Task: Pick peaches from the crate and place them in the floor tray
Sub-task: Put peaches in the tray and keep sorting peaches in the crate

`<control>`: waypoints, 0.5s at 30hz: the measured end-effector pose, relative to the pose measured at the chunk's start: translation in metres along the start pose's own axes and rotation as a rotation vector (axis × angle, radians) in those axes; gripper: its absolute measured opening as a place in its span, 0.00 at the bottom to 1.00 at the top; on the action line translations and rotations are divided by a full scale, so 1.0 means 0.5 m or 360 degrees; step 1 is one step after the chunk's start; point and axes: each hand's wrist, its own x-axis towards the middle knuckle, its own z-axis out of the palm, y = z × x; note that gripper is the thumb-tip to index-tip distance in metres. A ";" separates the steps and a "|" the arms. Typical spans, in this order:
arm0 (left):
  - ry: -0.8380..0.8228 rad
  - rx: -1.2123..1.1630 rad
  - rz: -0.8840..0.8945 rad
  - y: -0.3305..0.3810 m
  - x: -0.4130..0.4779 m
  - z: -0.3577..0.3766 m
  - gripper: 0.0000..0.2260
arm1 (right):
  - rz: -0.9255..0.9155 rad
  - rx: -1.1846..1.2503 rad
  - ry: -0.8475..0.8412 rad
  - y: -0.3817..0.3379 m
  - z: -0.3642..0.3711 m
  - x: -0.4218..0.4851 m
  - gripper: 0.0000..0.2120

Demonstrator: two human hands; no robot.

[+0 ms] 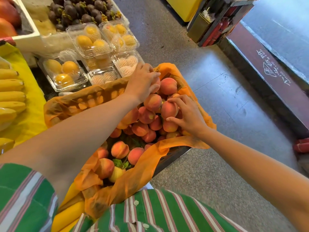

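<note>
The peaches (145,114) lie piled in the crate (173,155). Only one dark edge of the crate shows, because an orange bag (80,104) covers the rest. The left hand (143,81) is at the far end, its grip curled round a far peach (156,84) that is mostly hidden by the fingers. The right hand (187,114) is by the crate's right edge, its grip closed on a top peach (168,110). A striped shirt (167,211) hides the near end.

Red-orange peaches (151,113), orange crate liner (83,99), green striped shirt (167,213), yellow bananas (11,96)
</note>
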 end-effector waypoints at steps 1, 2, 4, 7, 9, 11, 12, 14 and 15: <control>-0.0054 -0.0036 0.0026 -0.004 0.002 0.000 0.21 | -0.0006 -0.0003 -0.0004 0.000 0.000 0.000 0.30; -0.0109 -0.0064 0.0061 -0.008 0.003 -0.001 0.22 | -0.0016 -0.0010 -0.0006 0.001 0.001 0.000 0.31; -0.0171 -0.0115 0.0135 -0.020 -0.003 -0.007 0.24 | -0.0030 -0.0020 -0.0021 0.004 0.002 0.001 0.31; -0.0152 -0.0143 0.0187 -0.035 -0.018 -0.022 0.22 | -0.0038 -0.0031 -0.0065 0.008 0.000 0.002 0.31; -0.0138 -0.0173 0.0212 -0.038 -0.031 -0.036 0.19 | -0.0048 -0.0032 -0.0093 0.011 -0.002 0.004 0.32; -0.0175 -0.0247 0.0208 -0.040 -0.042 -0.050 0.18 | -0.0044 -0.0016 -0.0118 0.015 -0.005 0.007 0.33; -0.0202 -0.0263 0.0189 -0.043 -0.047 -0.057 0.16 | -0.0039 -0.0006 -0.0130 0.016 -0.007 0.009 0.34; -0.0259 -0.0272 0.0166 -0.051 -0.060 -0.073 0.13 | -0.0028 0.0009 -0.0147 0.017 -0.012 0.011 0.34; -0.0287 -0.0280 0.0169 -0.056 -0.069 -0.080 0.11 | -0.0025 0.0015 -0.0153 0.017 -0.015 0.012 0.34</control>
